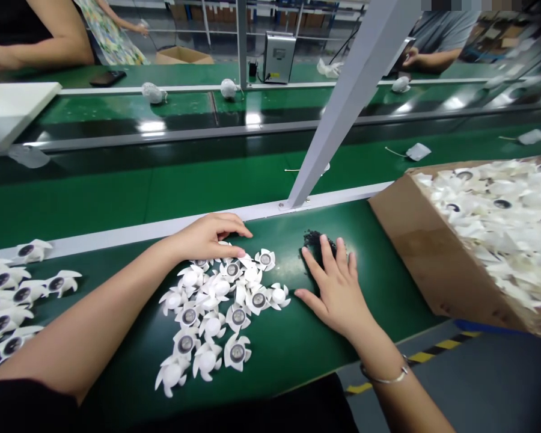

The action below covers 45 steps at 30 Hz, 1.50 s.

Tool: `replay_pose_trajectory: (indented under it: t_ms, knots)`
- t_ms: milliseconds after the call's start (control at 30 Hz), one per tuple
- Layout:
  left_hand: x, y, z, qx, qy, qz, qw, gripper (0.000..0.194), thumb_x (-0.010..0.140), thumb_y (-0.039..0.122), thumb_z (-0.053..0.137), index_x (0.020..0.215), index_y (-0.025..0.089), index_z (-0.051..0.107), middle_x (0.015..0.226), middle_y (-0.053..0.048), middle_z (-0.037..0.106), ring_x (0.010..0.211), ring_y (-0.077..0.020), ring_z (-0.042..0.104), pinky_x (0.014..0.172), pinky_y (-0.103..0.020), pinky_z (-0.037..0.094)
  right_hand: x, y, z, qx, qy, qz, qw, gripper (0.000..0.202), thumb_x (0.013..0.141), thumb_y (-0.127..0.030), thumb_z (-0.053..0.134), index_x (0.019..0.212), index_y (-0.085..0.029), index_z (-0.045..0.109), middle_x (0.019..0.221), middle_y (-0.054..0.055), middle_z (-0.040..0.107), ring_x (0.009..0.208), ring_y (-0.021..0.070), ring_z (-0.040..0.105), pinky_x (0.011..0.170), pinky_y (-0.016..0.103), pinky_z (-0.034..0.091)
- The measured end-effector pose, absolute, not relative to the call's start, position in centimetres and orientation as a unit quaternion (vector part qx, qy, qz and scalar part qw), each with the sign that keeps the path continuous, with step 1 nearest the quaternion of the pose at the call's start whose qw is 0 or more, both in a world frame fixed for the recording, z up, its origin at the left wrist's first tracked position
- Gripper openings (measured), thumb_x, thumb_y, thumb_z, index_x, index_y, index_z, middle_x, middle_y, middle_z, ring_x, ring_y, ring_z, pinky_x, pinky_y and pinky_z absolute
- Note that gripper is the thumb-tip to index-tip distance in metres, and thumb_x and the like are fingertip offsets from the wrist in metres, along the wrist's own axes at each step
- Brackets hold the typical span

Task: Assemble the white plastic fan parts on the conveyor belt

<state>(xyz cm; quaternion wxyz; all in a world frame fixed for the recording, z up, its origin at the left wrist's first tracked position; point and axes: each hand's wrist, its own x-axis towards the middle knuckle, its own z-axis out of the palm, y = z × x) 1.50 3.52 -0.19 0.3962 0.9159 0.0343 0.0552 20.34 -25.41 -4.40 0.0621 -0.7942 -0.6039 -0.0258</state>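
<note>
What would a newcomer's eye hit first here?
The loose pile of white fans on the green table, with the left hand at its far edge. Next, the cardboard box on the right, heaped with white parts. Then the dark patch of small black bits at the right hand.

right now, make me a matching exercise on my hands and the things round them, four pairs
1. left hand
2. right hand
3. cardboard box
4. bracelet

A. silvery
B. fingers spread, by the small black bits
C. filled with white pieces
D. at the far edge of a pile of white fan wheels

Pairs: 1-D, 2-B, 3-C, 4-A
</note>
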Motion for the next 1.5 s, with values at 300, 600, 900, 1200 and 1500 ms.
replay_pose_trajectory:
  t_ms: [300, 600, 900, 1200, 1500]
  knots:
    - [1.6, 3.3, 0.1, 0.908, 0.015, 0.006, 0.419, 0.021, 0.09, 0.033, 0.062, 0.082, 0.019, 0.075, 0.086, -0.004, 0.069, 0.076, -0.0125, 0.063, 0.071, -0.024, 0.048, 20.1, -25.3, -4.4, -0.805, -0.589, -0.015, 0.073, 0.072, 0.095, -0.065, 0.043, 0.154, -0.025, 0.035, 0.167, 0.011, 0.0, 0.149, 0.0457, -0.001, 0.112, 0.071, 0.02]
    - [1.7, 3.9, -0.6, 0.889, 0.207, -0.015, 0.408, 0.029, 0.086, 0.037, 0.06, 0.066, 0.017, 0.065, 0.066, 0.0, 0.061, 0.06, -0.0101, 0.053, 0.056, -0.021, 0.04, 20.0, -25.2, -4.6, -0.81, -0.581, -0.019, 0.071, 0.076, 0.094, -0.066, 0.044, 0.156, -0.025, 0.029, 0.167, 0.011, 0.0, 0.15, 0.0445, -0.001, 0.114, 0.069, 0.019]
    - [2.9, 3.6, 1.1, 0.926, 0.122, -0.016, 0.357, 0.046, 0.077, 0.053, 0.072, 0.111, 0.023, 0.07, 0.102, -0.004, 0.066, 0.061, -0.0079, 0.048, 0.057, -0.022, 0.041, 20.0, -25.1, -4.4, -0.803, -0.587, -0.02, 0.099, 0.077, 0.093, -0.066, 0.047, 0.156, -0.025, 0.03, 0.166, 0.013, 0.004, 0.149, 0.0454, 0.001, 0.112, 0.07, 0.021]
    - [6.5, 5.2, 0.0, 0.913, 0.094, -0.034, 0.396, 0.05, 0.071, 0.055, 0.077, 0.108, 0.022, 0.073, 0.088, -0.001, 0.067, 0.059, -0.0074, 0.049, 0.054, -0.02, 0.037, 19.9, -25.1, -4.2, -0.79, -0.602, -0.034, 0.111, 0.082, 0.09, -0.066, 0.051, 0.156, -0.021, 0.031, 0.166, 0.014, 0.004, 0.149, 0.0453, 0.0, 0.113, 0.07, 0.018]
    - [5.7, 5.8, -0.8, 0.91, 0.041, 0.003, 0.414, 0.036, 0.077, 0.048, 0.075, 0.102, 0.021, 0.075, 0.089, -0.002, 0.069, 0.053, -0.0045, 0.045, 0.051, -0.02, 0.038, 20.0, -25.0, -3.7, -0.772, -0.609, -0.039, 0.179, 0.056, 0.093, -0.052, 0.055, 0.143, -0.026, 0.052, 0.161, 0.013, 0.025, 0.148, 0.0441, 0.018, 0.113, 0.067, 0.021]
